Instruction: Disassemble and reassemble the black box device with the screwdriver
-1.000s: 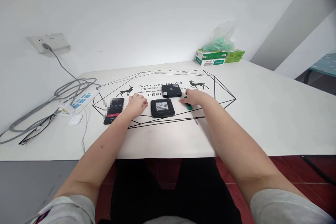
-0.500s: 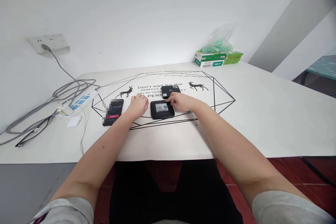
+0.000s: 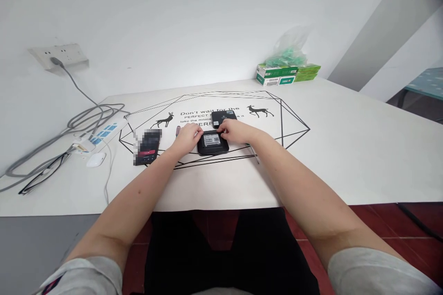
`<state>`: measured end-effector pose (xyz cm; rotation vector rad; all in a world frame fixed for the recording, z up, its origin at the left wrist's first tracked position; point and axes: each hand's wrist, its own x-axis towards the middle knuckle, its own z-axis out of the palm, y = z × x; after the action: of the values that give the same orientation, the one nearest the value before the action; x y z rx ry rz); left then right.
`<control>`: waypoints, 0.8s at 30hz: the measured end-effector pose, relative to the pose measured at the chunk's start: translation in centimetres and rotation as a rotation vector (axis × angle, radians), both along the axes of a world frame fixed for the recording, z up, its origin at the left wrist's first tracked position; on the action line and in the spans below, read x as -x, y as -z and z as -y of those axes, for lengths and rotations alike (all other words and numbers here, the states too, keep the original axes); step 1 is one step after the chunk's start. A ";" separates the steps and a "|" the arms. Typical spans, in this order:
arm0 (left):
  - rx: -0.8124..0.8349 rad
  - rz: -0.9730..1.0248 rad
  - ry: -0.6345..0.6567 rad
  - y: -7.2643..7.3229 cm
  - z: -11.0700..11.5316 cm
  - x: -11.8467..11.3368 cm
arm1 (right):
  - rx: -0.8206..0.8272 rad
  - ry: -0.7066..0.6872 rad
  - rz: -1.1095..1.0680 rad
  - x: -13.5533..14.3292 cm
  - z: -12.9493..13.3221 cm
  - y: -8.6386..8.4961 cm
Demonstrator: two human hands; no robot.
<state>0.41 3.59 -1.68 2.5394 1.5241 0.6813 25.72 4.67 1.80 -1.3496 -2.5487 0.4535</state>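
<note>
A flat black device (image 3: 212,150) with a shallow recess and a white printed label lies on the table in front of me. My left hand (image 3: 188,137) has its fingers bent together at the device's upper left corner. At the upper right corner my right hand (image 3: 236,131) pinches the edge with thumb and forefinger. What lies right under the fingertips is too small to make out. Just behind, partly covered by my right hand, is a black square panel (image 3: 221,117) with a small white sticker. A dark purplish handle (image 3: 177,131) shows beside my left hand.
A phone (image 3: 148,147), partly blurred, lies left of my left forearm. A thin rod-like tool (image 3: 256,156) sits by my right wrist. Further left are a power strip (image 3: 104,133), coiled grey cable (image 3: 86,122) and white mouse-like object (image 3: 96,160). Green boxes (image 3: 277,72) stand at the back right.
My left hand has moved right, from beside the device to its upper left corner, uncovering the purplish handle. My right hand stays at the upper right corner, shifted slightly.
</note>
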 end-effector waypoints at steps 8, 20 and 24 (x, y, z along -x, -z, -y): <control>-0.095 -0.218 0.008 -0.5 0.4 0.0 | -0.026 0.017 0.017 0.5 0.5 -0.3; -0.092 -0.310 -0.174 -1.2 0.0 2.0 | -0.002 0.041 0.039 0.6 1.3 -0.2; -0.048 -0.376 -0.194 -0.5 -0.6 2.9 | 0.004 0.045 0.051 0.7 1.2 -0.1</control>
<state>-2.50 4.14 -1.16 2.6939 1.9073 0.2655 25.01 3.45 1.89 -1.4344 -2.5532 0.4219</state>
